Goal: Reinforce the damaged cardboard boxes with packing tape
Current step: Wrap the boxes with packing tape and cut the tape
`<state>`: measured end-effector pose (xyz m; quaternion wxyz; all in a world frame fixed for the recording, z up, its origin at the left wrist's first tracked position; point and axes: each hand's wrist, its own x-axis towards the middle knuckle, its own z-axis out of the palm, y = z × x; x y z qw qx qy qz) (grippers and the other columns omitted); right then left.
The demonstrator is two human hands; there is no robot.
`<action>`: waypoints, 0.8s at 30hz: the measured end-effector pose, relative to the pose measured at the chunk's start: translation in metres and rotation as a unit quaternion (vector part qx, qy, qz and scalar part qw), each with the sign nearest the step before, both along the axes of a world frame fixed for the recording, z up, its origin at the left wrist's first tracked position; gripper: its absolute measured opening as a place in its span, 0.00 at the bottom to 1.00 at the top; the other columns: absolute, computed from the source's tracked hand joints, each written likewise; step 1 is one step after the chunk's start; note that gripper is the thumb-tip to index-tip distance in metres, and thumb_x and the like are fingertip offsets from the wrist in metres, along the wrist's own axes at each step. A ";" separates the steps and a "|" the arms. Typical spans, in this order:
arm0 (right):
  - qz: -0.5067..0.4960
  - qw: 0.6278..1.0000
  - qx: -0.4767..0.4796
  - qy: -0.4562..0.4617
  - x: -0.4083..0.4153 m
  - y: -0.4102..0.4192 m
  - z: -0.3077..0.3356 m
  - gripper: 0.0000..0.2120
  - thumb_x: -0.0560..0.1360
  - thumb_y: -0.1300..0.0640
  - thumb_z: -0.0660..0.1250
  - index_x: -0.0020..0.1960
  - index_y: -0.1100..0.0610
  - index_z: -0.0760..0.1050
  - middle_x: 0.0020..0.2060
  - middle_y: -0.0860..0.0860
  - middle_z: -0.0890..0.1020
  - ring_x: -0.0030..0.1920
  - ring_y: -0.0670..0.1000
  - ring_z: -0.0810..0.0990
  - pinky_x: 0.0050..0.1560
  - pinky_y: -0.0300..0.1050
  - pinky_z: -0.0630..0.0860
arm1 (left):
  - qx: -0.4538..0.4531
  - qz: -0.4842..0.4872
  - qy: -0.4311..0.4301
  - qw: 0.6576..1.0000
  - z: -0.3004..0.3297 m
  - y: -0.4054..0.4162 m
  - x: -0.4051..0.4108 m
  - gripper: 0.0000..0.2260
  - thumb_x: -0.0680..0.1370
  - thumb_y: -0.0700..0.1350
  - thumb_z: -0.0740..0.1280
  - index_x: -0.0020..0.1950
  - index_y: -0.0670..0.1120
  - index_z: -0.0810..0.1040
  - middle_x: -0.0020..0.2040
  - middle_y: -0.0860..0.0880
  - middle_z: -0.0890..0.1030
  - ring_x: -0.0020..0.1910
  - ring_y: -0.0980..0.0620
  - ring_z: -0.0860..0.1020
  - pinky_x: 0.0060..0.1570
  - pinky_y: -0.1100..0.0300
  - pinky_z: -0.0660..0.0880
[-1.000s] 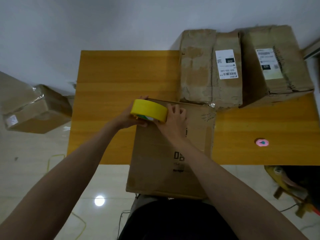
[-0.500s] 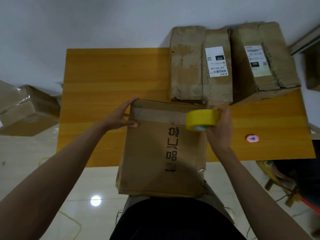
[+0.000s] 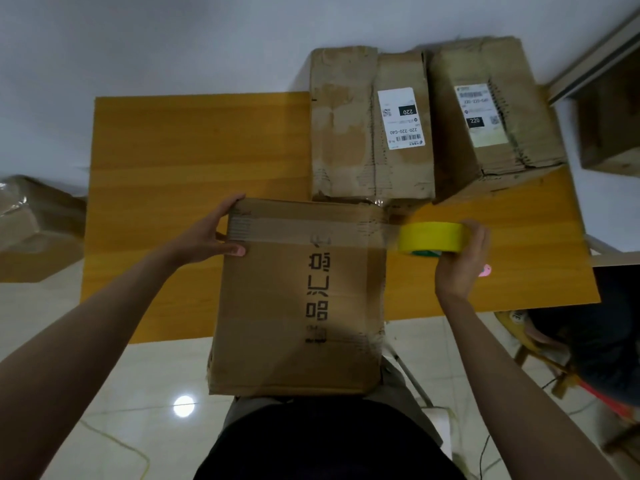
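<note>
A worn cardboard box (image 3: 298, 306) with black printed characters lies in front of me, half on the wooden table (image 3: 194, 161) and half over its near edge. A strip of clear tape (image 3: 298, 228) runs across the box's far end. My left hand (image 3: 211, 233) grips the box's far left corner, thumb pressing on the tape's start. My right hand (image 3: 460, 261) grips a yellow roll of packing tape (image 3: 431, 237), held just past the box's right edge with the tape stretched back to the box.
Two more battered boxes with white labels stand at the table's back right, one (image 3: 370, 126) touching the box I work on, the other (image 3: 491, 112) beside it. A small pink object (image 3: 485, 270) peeks out behind my right hand. Another box (image 3: 34, 230) lies on the floor at left.
My right hand has pulled the yellow roll from the box's left corner across to beyond its right edge, laying tape along the far end. My left hand stayed at the left corner.
</note>
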<state>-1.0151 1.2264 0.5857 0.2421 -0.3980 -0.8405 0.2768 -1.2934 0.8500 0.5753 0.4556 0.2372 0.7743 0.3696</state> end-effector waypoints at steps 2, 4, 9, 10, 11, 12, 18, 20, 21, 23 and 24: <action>0.002 1.000 -0.004 -0.008 0.002 0.002 -0.009 0.25 0.69 0.79 0.60 0.64 0.67 0.72 0.60 0.67 0.74 0.56 0.59 0.70 0.41 0.42 0.58 | -0.001 0.012 -0.022 1.000 0.001 0.002 0.000 0.46 0.71 0.46 0.76 0.81 0.61 0.53 0.73 0.70 0.56 0.76 0.56 0.59 0.62 0.47 0.77; 0.003 1.000 -0.001 -0.016 0.003 0.005 -0.018 0.25 0.69 0.78 0.60 0.64 0.66 0.72 0.60 0.67 0.74 0.56 0.60 0.72 0.43 0.43 0.60 | -0.002 0.021 -0.037 0.999 0.002 0.002 0.001 0.46 0.71 0.46 0.76 0.81 0.64 0.53 0.74 0.68 0.56 0.77 0.53 0.59 0.62 0.44 0.77; -0.019 0.999 -0.023 -0.019 -0.004 0.007 -0.036 0.27 0.67 0.80 0.61 0.65 0.65 0.72 0.62 0.65 0.74 0.59 0.61 0.72 0.46 0.41 0.63 | -0.003 0.036 -0.053 0.998 0.007 0.006 0.005 0.46 0.72 0.44 0.75 0.81 0.63 0.51 0.78 0.60 0.55 0.77 0.50 0.61 0.54 0.55 0.80; -0.025 0.999 -0.025 -0.016 -0.005 0.005 -0.038 0.28 0.67 0.80 0.62 0.65 0.65 0.73 0.62 0.66 0.74 0.60 0.60 0.72 0.46 0.40 0.62 | -0.004 0.039 -0.053 0.998 0.008 0.007 0.007 0.46 0.72 0.45 0.75 0.81 0.64 0.51 0.79 0.60 0.54 0.77 0.50 0.61 0.56 0.55 0.80; -0.031 0.999 -0.032 -0.014 -0.005 0.003 -0.041 0.28 0.67 0.80 0.62 0.65 0.65 0.73 0.62 0.65 0.74 0.60 0.60 0.72 0.47 0.39 0.62 | -0.008 0.042 -0.052 0.998 0.008 0.007 0.008 0.47 0.72 0.45 0.74 0.81 0.65 0.49 0.79 0.62 0.53 0.77 0.50 0.60 0.57 0.53 0.79; -0.039 0.998 -0.042 -0.013 -0.006 0.001 -0.045 0.28 0.67 0.80 0.62 0.65 0.65 0.73 0.63 0.65 0.74 0.61 0.61 0.72 0.47 0.38 0.62 | -0.015 0.050 -0.051 0.997 0.008 0.007 0.011 0.47 0.73 0.45 0.74 0.81 0.66 0.47 0.78 0.63 0.53 0.77 0.51 0.60 0.57 0.53 0.79; -0.158 0.968 -0.196 0.011 -0.018 -0.021 -0.070 0.27 0.75 0.74 0.64 0.72 0.59 0.68 0.62 0.63 0.77 0.60 0.62 0.76 0.48 0.52 0.72 | -0.041 0.194 -0.097 0.975 0.008 -0.001 0.040 0.46 0.80 0.43 0.69 0.81 0.62 0.36 0.70 0.50 0.72 0.60 0.60 0.77 0.54 0.56 0.78; -0.276 0.903 -0.324 0.055 -0.027 -0.027 -0.076 0.26 0.79 0.71 0.61 0.74 0.57 0.66 0.62 0.63 0.78 0.57 0.62 0.78 0.46 0.55 0.75 | -0.046 0.229 -0.107 0.966 0.009 -0.002 0.051 0.39 0.80 0.48 0.68 0.83 0.57 0.47 0.69 0.51 0.75 0.60 0.57 0.78 0.60 0.49 0.76; -0.323 0.865 -0.377 0.065 -0.030 -0.028 -0.080 0.25 0.80 0.70 0.60 0.75 0.57 0.65 0.63 0.62 0.77 0.58 0.62 0.78 0.47 0.54 0.74 | -0.045 0.232 -0.109 0.966 0.008 -0.002 0.056 0.33 0.81 0.51 0.67 0.83 0.55 0.56 0.69 0.52 0.76 0.61 0.55 0.78 0.63 0.47 0.76; -0.346 0.814 -0.462 0.068 -0.031 -0.029 -0.089 0.24 0.81 0.68 0.60 0.76 0.57 0.66 0.66 0.61 0.77 0.63 0.63 0.77 0.53 0.56 0.75 | -0.048 0.244 -0.131 0.960 0.006 0.002 0.068 0.25 0.80 0.58 0.64 0.76 0.52 0.70 0.67 0.53 0.78 0.62 0.54 0.79 0.67 0.43 0.74; -0.335 0.795 -0.500 0.076 -0.031 -0.031 -0.091 0.23 0.81 0.68 0.61 0.75 0.58 0.68 0.66 0.60 0.77 0.64 0.63 0.76 0.58 0.57 0.75 | -0.055 0.262 -0.157 0.951 0.004 0.004 0.074 0.26 0.79 0.62 0.63 0.74 0.51 0.73 0.66 0.52 0.79 0.62 0.53 0.79 0.68 0.42 0.74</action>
